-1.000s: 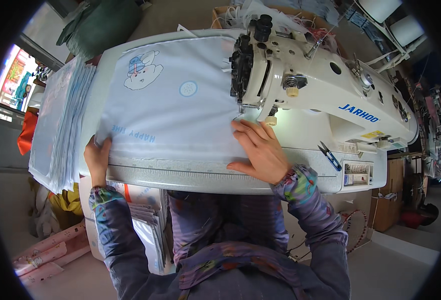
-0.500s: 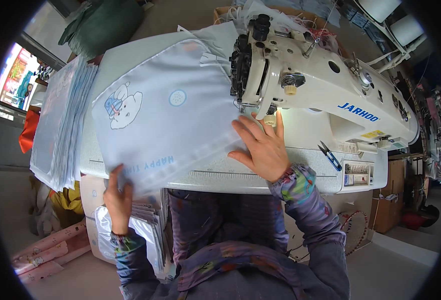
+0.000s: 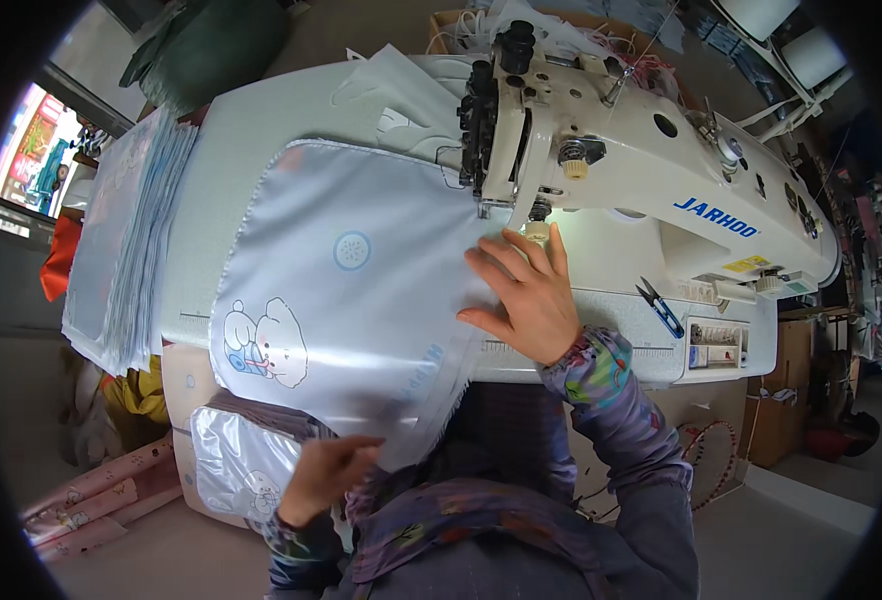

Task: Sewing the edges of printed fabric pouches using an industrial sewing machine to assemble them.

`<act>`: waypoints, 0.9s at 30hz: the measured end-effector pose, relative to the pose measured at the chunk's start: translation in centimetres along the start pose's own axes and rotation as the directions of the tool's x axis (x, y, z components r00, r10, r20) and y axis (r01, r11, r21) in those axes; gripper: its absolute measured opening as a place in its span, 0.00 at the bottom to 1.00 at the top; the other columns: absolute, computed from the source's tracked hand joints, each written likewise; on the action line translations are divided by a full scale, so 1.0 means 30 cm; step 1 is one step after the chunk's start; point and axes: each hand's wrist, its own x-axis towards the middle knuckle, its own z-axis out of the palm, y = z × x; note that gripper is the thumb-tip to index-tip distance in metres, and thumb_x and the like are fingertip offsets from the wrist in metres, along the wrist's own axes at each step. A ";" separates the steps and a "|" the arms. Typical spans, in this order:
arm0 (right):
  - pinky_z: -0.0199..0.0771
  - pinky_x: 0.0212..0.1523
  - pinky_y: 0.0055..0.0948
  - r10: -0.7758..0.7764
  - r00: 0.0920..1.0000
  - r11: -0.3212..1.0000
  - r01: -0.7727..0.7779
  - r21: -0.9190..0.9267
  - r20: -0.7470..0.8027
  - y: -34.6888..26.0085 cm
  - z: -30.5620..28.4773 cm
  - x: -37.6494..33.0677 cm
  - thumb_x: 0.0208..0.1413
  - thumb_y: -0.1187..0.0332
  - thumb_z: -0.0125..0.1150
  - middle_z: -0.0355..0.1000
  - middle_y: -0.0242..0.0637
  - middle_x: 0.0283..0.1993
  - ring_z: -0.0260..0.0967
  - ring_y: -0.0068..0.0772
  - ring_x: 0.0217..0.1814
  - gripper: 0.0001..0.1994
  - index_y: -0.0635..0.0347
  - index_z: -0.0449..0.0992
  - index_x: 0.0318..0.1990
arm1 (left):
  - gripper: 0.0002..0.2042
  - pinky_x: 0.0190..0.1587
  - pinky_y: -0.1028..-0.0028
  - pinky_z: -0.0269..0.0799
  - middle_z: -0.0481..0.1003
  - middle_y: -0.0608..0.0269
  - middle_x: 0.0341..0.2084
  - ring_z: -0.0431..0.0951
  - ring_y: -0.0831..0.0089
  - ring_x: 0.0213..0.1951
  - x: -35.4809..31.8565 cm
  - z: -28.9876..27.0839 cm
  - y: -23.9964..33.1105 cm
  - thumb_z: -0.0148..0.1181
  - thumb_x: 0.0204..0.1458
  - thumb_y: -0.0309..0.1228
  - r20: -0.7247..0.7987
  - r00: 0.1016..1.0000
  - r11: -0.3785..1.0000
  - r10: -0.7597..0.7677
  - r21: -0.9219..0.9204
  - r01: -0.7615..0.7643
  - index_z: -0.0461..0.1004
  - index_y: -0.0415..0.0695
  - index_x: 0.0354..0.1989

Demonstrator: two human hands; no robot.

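A pale blue printed cloth panel (image 3: 361, 290) lies under the needle end of the white sewing machine (image 3: 621, 170). Its near corner hangs over the table's front edge, and stitching shows along its left and far edges. My right hand (image 3: 531, 295) rests flat, fingers spread, on the cloth's right side just in front of the presser foot. My left hand (image 3: 331, 475) is beside the hanging corner, its fingers bent and smeared by motion; whether it grips the cloth is not visible.
Stacked cloth panels (image 3: 121, 240) stand at the table's left, and another pile (image 3: 246, 450) lies below the front edge. Thread snips (image 3: 660, 307) and a small parts tray (image 3: 714, 346) sit to the right. White scraps (image 3: 401, 95) lie behind the panel.
The cloth panel has swung round, its left side coming toward me and its near corner dropping past the table edge. My left hand moved right and nearer me; my right hand stayed almost in place.
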 end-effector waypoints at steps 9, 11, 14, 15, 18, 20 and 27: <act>0.44 0.79 0.66 -0.031 0.999 1.000 0.031 -0.004 -0.024 0.012 0.001 0.031 0.54 0.43 0.73 0.73 0.33 0.65 0.66 0.47 0.72 0.31 0.52 0.80 0.59 | 0.18 0.55 0.70 0.76 0.84 0.63 0.48 0.82 0.73 0.48 0.173 -0.497 -0.614 0.63 0.69 0.40 -0.525 0.838 0.588 -0.152 -0.729 -0.350 0.78 0.41 0.59; 0.49 0.78 0.60 -0.013 1.000 1.000 0.013 0.000 -0.009 0.021 -0.002 0.032 0.53 0.43 0.74 0.73 0.34 0.66 0.67 0.48 0.72 0.32 0.54 0.80 0.60 | 0.13 0.56 0.70 0.77 0.85 0.62 0.47 0.83 0.71 0.47 0.153 -0.452 -0.669 0.64 0.68 0.36 -0.483 0.866 0.609 -0.128 -0.728 -0.316 0.81 0.41 0.54; 0.56 0.75 0.53 -0.002 1.000 0.999 0.002 0.040 -0.009 0.039 -0.021 0.024 0.52 0.45 0.75 0.73 0.35 0.67 0.67 0.48 0.72 0.34 0.55 0.79 0.61 | 0.13 0.51 0.73 0.77 0.85 0.63 0.45 0.82 0.76 0.45 0.105 -0.356 -0.613 0.67 0.66 0.33 -0.462 0.886 0.603 -0.038 -0.717 -0.348 0.83 0.38 0.52; 0.56 0.75 0.53 -0.001 1.000 0.999 0.001 0.039 -0.013 0.042 -0.023 0.026 0.52 0.45 0.75 0.73 0.35 0.67 0.67 0.48 0.72 0.34 0.55 0.79 0.61 | 0.12 0.52 0.73 0.75 0.85 0.64 0.45 0.81 0.77 0.44 0.088 -0.320 -0.598 0.67 0.65 0.33 -0.528 0.848 0.615 -0.054 -0.686 -0.388 0.83 0.38 0.51; 0.63 0.71 0.48 -0.025 1.000 0.998 0.026 0.052 -0.015 0.044 -0.017 0.023 0.51 0.47 0.77 0.74 0.37 0.67 0.67 0.48 0.71 0.34 0.56 0.79 0.62 | 0.09 0.52 0.76 0.72 0.85 0.65 0.42 0.80 0.79 0.41 0.066 -0.255 -0.541 0.69 0.63 0.30 -0.602 0.797 0.630 -0.049 -0.638 -0.443 0.84 0.40 0.48; 0.65 0.70 0.47 -0.027 1.000 0.997 0.027 0.072 -0.006 0.042 -0.021 0.023 0.50 0.50 0.78 0.74 0.37 0.67 0.68 0.47 0.71 0.33 0.56 0.80 0.62 | 0.09 0.50 0.76 0.72 0.85 0.66 0.41 0.79 0.80 0.40 0.083 -0.251 -0.495 0.70 0.63 0.30 -0.636 0.771 0.645 -0.029 -0.601 -0.472 0.84 0.40 0.47; 0.65 0.71 0.47 -0.037 0.999 0.993 0.039 0.111 -0.019 0.046 -0.035 0.014 0.50 0.51 0.78 0.75 0.36 0.67 0.68 0.46 0.70 0.33 0.57 0.80 0.61 | 0.08 0.49 0.76 0.70 0.85 0.67 0.39 0.77 0.81 0.39 0.179 -0.318 -0.387 0.69 0.64 0.30 -0.698 0.714 0.814 0.052 -0.385 -0.436 0.84 0.40 0.45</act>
